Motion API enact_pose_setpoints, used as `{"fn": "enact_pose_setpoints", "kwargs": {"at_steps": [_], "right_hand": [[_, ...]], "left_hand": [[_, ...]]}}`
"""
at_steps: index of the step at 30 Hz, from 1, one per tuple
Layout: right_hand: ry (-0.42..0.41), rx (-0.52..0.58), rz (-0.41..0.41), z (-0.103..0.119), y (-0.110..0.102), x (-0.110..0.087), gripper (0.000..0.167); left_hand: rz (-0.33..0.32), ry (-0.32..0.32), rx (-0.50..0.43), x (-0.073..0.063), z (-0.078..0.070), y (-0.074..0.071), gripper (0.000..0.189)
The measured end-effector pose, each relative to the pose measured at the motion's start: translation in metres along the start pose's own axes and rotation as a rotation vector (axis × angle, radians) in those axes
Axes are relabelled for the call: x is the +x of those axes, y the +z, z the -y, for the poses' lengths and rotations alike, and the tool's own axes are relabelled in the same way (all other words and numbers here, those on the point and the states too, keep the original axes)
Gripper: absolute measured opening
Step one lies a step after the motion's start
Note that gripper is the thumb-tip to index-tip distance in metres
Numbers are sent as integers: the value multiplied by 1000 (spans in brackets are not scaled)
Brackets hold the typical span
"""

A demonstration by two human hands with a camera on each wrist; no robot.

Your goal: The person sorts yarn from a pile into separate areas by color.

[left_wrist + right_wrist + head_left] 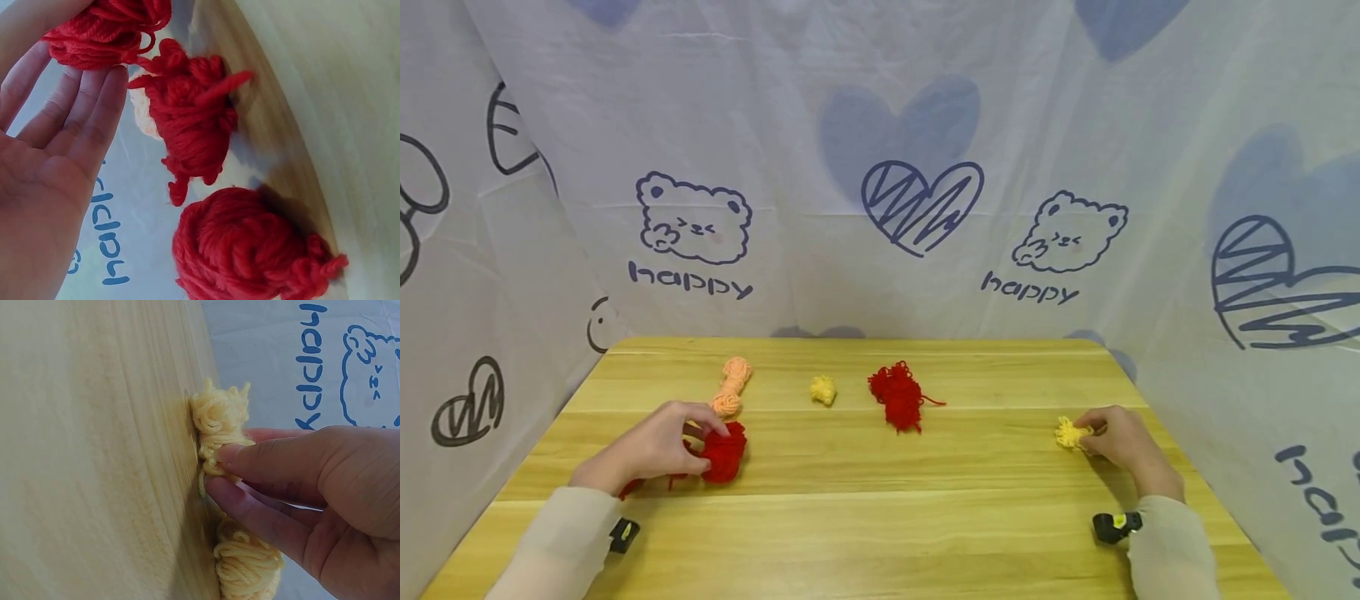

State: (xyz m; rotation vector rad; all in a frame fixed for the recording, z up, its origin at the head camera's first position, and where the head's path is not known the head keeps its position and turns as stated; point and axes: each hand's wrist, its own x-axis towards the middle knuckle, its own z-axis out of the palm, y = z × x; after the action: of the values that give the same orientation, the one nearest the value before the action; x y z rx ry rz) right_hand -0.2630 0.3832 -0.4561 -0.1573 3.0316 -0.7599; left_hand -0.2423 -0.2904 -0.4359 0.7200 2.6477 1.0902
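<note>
My left hand [658, 442] grips a red yarn ball [726, 454] between thumb and fingers on the left side of the table. In the left wrist view, this held red yarn [100, 37] is at the top, with two more red yarn bundles, one looped [194, 119] and one rounder [237, 247], below it. Over on the right, my right hand [1123, 442] pinches a small yellow yarn bundle [1070, 433]. The right wrist view has the thumb and index finger on this yellow bundle [219, 419], close to the tabletop. Another yellow yarn bundle [249, 562] lies beside that hand.
A peach yarn skein [732, 387] lies just behind my left hand. Farther back on the wooden table [880, 533] are a small yellow yarn bundle [823, 389] and a loose-ended red one [898, 397]. A printed white curtain [805, 250] surrounds the back and sides.
</note>
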Motion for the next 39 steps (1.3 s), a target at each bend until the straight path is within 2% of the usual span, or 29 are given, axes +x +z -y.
{"fn": "enact_pose_setpoints", "kwargs": {"at_steps": [16,23,30,35,39], "right_hand": [[-4,3,-7,0,-1,-1,23],[3,0,-3,0,-1,-1,23],[4,-7,-3,-2,0,0,24],[-4,-18,-10,-3,0,-1,23],[-21,-30,-17,-3,1,0,22]], "left_hand": [[38,-4,104,0,-1,1,34],[63,-14,109,-2,-1,-1,38],[40,-32,246,-2,-15,-3,38],[23,33,203,2,-22,2,25],[19,20,184,2,-22,5,26]]}}
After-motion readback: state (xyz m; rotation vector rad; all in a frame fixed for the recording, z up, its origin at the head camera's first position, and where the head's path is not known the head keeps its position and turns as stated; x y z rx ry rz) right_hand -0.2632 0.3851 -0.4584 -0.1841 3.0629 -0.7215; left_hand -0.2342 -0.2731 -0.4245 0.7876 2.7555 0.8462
